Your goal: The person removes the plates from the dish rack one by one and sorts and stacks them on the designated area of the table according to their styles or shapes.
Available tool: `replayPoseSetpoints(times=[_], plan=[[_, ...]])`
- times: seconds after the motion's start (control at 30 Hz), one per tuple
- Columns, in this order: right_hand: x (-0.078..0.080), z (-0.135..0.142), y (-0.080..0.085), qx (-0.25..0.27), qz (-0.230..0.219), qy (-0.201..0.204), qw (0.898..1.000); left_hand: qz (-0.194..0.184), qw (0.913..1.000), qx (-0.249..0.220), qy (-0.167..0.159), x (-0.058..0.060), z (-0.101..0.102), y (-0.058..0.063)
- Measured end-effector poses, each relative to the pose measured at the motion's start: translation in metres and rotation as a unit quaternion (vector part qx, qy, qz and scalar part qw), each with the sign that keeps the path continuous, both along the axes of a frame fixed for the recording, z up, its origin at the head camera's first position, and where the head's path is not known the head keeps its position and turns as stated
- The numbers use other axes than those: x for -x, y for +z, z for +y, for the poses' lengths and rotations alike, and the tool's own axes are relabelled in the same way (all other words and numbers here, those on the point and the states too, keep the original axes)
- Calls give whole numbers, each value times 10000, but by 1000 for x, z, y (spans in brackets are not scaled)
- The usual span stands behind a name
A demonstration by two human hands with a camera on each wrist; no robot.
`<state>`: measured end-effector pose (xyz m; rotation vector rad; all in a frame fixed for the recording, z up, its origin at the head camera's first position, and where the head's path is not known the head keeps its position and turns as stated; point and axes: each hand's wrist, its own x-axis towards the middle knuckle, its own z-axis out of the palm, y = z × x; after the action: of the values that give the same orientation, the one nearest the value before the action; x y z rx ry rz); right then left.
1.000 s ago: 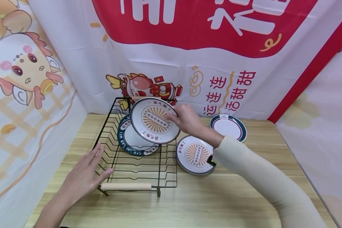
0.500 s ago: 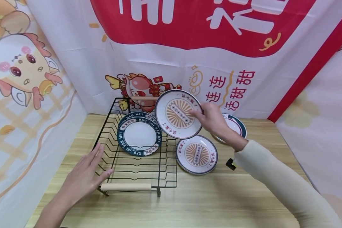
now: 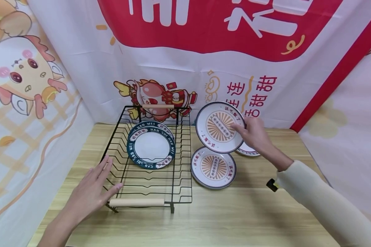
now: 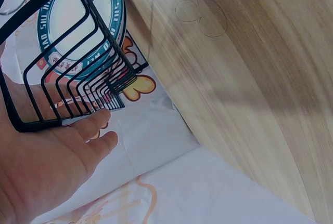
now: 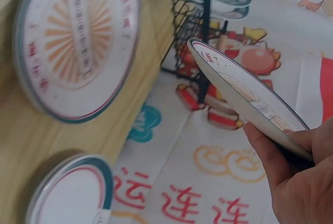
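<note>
My right hand (image 3: 256, 135) pinches a white plate (image 3: 221, 127) by its right edge, thumb on the upper face. The plate has a dark rim and an orange sunburst, and is held tilted above the table, right of the black wire dish rack (image 3: 137, 202). In the right wrist view the fingers lie under the plate (image 5: 244, 91). My left hand (image 3: 88, 192), fingers extended, rests at the rack's front left side; in the left wrist view it touches the rack's wires (image 4: 39, 125). Standing in the rack are green-rimmed plates (image 3: 151, 147), leaning back, one behind another.
Stacked sunburst plates (image 3: 214, 168) lie on the wooden table (image 3: 222, 216) right of the rack. Behind them, a green-rimmed plate (image 3: 248, 150) is partly hidden by the held plate and right hand. A printed cloth (image 3: 173, 61) hangs behind the table.
My right hand has carried the sunburst plate rightward, away from over the rack, uncovering the green-rimmed plates there. The left hand has stayed in place.
</note>
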<state>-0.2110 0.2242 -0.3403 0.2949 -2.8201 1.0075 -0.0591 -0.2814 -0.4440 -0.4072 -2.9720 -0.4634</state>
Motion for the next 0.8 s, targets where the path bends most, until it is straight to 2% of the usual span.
replayPoseSetpoints(times=[0.2, 0.4, 0.6, 0.8], plan=[[-4, 21, -12, -179, -237, -158, 9994, -2, 10000, 28, -12, 1, 0, 1], [-7, 36, -26, -366, -423, -148, 9983, -20, 10000, -31, -28, 0, 1, 2], [-7, 46, -37, -602, -503, -148, 9968, -63, 10000, -44, 1, -1, 1, 3], [-8, 52, -46, -649, -779, -170, 9947, -94, 9999, -36, 38, -2, 2, 3]])
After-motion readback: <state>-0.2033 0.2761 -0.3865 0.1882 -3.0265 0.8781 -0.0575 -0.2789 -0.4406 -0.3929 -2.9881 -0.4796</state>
